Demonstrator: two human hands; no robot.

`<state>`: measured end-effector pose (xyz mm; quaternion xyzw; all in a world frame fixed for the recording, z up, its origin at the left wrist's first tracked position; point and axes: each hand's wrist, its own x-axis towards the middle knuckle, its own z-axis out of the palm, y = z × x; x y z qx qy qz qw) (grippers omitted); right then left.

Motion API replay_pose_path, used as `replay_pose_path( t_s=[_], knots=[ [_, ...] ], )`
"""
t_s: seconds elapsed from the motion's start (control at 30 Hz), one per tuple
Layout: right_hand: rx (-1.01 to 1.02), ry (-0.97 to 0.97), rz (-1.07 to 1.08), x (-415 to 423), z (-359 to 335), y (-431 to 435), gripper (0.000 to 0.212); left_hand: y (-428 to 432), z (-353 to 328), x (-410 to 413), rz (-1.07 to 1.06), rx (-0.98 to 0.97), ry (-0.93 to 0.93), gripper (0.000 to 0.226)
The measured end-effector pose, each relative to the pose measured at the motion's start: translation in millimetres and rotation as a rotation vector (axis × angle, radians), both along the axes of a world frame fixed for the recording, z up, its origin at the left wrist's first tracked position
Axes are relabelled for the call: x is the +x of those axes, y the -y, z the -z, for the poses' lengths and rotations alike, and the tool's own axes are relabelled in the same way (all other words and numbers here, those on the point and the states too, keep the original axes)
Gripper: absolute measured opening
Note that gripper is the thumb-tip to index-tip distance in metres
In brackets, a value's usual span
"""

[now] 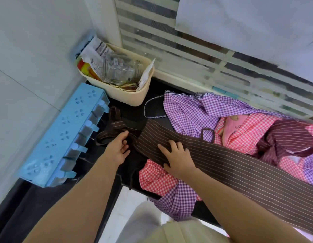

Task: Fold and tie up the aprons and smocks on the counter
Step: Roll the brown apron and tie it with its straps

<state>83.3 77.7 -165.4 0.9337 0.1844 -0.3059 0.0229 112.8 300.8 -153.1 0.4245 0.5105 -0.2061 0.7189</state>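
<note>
A brown pinstriped apron (231,165), folded into a long band, lies across the black counter (132,118) over a heap of garments. My right hand (178,158) presses flat on its left end, fingers spread. My left hand (118,148) reaches to the apron's bunched brown straps (113,128), fingertips curled at the strap where it meets the band. Under the band lie a purple gingham smock (196,111), a red gingham smock (157,176) and a maroon striped apron (289,135).
A cream basket (134,97) with a glass jar and packets stands at the back corner. A light blue holder (64,130) with clips lies along the left wall. Frosted striped glass rises behind the counter. The counter's front edge runs just below the garments.
</note>
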Motion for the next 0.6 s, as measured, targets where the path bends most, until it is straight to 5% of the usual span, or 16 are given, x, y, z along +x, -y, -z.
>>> replay_pose_path(
  t_s=[0.13,0.3,0.5,0.6],
  knots=[
    [-0.038,-0.002,-0.013,2.1,0.9,-2.0,0.077,0.9,-4.0,9.9,-0.015,-0.052,-0.042,0.054],
    [-0.014,-0.044,-0.008,2.1,-3.1,-2.7,0.077,14.7,-0.8,12.4,0.082,0.006,-0.102,0.042],
    [0.002,-0.055,-0.032,2.6,-3.5,2.9,0.080,14.4,-5.8,25.9,-0.400,-0.068,0.134,0.019],
    [0.008,-0.056,-0.018,3.1,-2.7,2.4,0.079,17.0,-18.0,27.7,-0.546,0.138,0.272,0.022]
  ],
)
